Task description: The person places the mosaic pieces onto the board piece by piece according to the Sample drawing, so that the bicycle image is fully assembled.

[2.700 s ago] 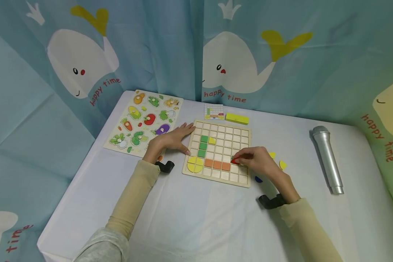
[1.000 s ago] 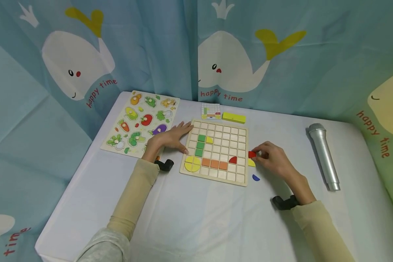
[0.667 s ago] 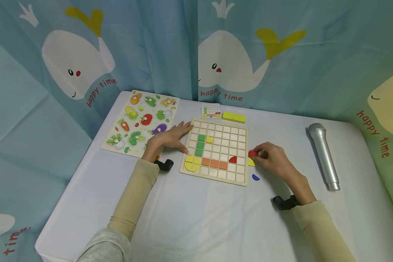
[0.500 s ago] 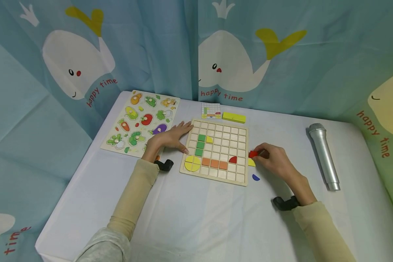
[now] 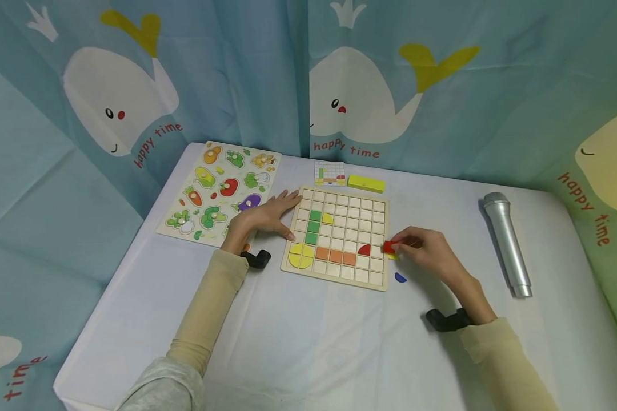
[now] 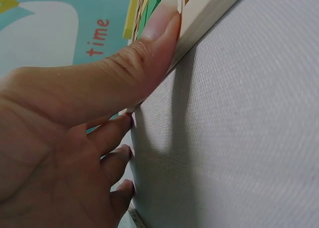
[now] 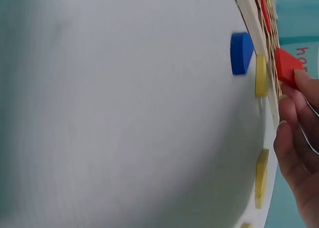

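A wooden grid board (image 5: 353,214) lies on the table with green and orange squares, yellow pieces and a red quarter-circle (image 5: 364,250) in its cells. My left hand (image 5: 267,220) rests at its left edge, fingers spread; in the left wrist view the thumb (image 6: 144,43) lies on the rim. My right hand (image 5: 425,248) pinches a small red piece (image 7: 288,66) between thumb and fingers, over the board's right edge. Below it a yellow piece (image 7: 260,76) lies by the edge, and a blue half-circle (image 5: 400,277) is close by.
Behind the board are a pattern card (image 5: 330,173) and a yellow box (image 5: 366,184). A vegetable puzzle board (image 5: 213,197) lies at the back left, partly under the left arm. A silver microphone (image 5: 507,244) lies at the right. More yellow pieces (image 7: 261,178) are beyond the right hand.
A red quarter-circle now sits in the board where the right hand was earlier. That hand went right, took another red piece, and has just shifted slightly left with it. The left hand stays put.
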`<state>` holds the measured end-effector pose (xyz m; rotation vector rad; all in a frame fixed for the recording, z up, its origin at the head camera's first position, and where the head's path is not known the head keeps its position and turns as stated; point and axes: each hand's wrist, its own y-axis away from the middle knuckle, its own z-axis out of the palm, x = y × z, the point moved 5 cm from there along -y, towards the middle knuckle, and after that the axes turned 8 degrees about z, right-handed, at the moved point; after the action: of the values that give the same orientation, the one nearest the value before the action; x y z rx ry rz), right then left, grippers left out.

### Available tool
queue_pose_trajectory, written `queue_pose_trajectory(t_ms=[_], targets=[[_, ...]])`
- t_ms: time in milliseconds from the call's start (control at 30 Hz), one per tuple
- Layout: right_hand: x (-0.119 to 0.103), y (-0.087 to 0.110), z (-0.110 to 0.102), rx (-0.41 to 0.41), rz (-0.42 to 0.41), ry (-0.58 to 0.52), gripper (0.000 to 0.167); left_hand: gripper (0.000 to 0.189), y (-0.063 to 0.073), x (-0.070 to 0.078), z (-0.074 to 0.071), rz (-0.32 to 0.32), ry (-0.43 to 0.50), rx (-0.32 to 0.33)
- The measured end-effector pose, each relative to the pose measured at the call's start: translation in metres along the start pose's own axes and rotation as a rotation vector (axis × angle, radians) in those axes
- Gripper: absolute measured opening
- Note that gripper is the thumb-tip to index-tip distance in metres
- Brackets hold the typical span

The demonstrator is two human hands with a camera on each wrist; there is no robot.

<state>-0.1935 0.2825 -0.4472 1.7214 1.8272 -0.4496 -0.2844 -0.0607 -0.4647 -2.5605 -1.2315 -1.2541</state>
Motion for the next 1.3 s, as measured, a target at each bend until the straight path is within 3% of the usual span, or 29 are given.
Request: queue_pose_trajectory(t_ms=[267, 833, 1300], targets=[[-0.008, -0.003, 0.013, -0.062, -0.017, -0.036, 0.011, 0.110, -0.001, 0.001, 0.000, 0.017, -0.017, -0.007], [-0.013, -0.003, 0.017, -0.025, -0.094, 0.002, 0.014, 0.111, -0.001, 0.002, 0.002, 0.020, -0.017, -0.007], [0.001, 0.003, 0.006, 0.003, -0.018, 0.048, 0.019, 0.111, 0.002, 0.001, 0.000, -0.013, 0.000, 0.007]])
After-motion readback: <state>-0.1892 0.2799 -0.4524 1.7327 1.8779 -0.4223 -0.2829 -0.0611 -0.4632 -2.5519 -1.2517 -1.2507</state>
